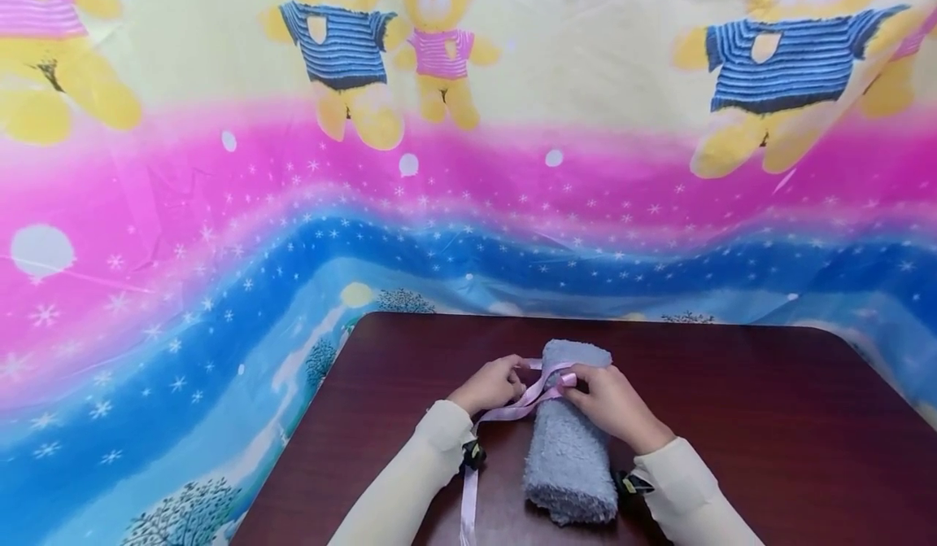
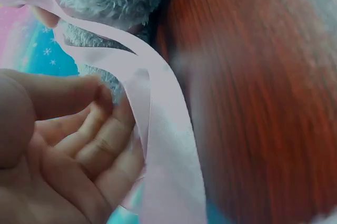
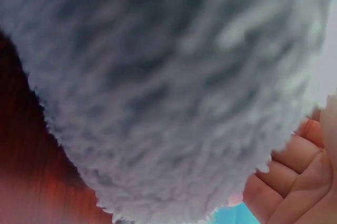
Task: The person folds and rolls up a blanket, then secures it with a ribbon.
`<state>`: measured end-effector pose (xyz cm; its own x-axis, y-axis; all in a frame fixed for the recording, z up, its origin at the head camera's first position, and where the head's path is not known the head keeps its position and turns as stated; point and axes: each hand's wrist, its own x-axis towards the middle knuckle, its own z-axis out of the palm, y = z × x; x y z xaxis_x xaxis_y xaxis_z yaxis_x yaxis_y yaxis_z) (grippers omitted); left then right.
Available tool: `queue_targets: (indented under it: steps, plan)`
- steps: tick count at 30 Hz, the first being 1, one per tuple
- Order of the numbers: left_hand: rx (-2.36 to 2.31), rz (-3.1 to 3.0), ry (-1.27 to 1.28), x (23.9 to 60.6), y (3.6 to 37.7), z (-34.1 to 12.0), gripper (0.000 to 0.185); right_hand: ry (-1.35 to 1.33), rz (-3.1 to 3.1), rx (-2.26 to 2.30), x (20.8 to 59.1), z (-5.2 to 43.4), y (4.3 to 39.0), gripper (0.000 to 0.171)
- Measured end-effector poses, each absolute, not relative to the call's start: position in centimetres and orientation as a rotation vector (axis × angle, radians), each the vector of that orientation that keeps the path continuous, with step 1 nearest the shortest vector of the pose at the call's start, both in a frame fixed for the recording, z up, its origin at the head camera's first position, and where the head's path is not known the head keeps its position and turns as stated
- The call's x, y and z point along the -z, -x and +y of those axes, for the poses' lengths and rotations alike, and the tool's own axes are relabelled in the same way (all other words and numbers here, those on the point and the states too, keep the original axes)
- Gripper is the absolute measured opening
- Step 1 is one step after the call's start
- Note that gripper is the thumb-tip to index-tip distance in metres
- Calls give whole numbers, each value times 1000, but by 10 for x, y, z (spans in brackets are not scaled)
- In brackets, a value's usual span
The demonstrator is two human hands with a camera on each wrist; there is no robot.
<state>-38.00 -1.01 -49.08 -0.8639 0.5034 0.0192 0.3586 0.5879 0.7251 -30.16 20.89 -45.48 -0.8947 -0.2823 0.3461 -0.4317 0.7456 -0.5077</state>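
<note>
A grey fluffy rolled towel (image 1: 571,456) lies lengthwise on the table, with a pink satin ribbon (image 1: 512,412) across its upper part. My right hand (image 1: 615,399) is over the towel's right side and pinches the ribbon between thumb and finger. Left of the towel, my left hand (image 1: 494,383) has its thumb and index fingertip together at a strand of ribbon; the exact contact is partly hidden. In the left wrist view, ribbon strands (image 2: 171,129) run past the curled fingers (image 2: 105,145). The towel (image 3: 174,103) fills most of the right wrist view.
The dark red-brown wooden table (image 1: 769,416) has rounded far corners. One ribbon tail (image 1: 469,505) hangs toward the near edge beside the left sleeve. Behind the table hangs a cloth (image 1: 468,172) printed with bears and snowflakes. Dark wrist devices (image 1: 474,454) sit at both cuffs.
</note>
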Motion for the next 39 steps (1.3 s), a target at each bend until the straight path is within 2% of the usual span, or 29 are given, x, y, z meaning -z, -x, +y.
queue_targets:
  steps: [3, 8, 20, 25, 27, 29, 33, 39]
  plan:
    - [-1175, 2609, -739, 492, 381, -7, 35, -571, -2699, -867, 454, 210, 302, 8]
    - [-1113, 2607, -749, 492, 380, -2, 46, -595, -2699, -860, 455, 212, 303, 6]
    - [-1430, 2423, -669, 480, 372, -16, 30, -569, -2711, -858, 455, 214, 304, 8]
    - [-1187, 2586, -799, 466, 365, -30, 53, -530, -2709, -903, 455, 215, 306, 8]
    - [-1079, 2654, -847, 461, 363, -36, 56, -533, -2694, -927, 455, 215, 308, 9]
    - [-984, 2711, -879, 458, 360, -42, 50, -533, -2684, -960, 455, 216, 309, 10]
    - [-842, 2809, -920, 454, 352, -53, 21, -507, -2702, -1034, 456, 218, 312, 12]
    - [-700, 2907, -905, 438, 342, -74, 20, -489, -2732, -1065, 450, 225, 317, 11]
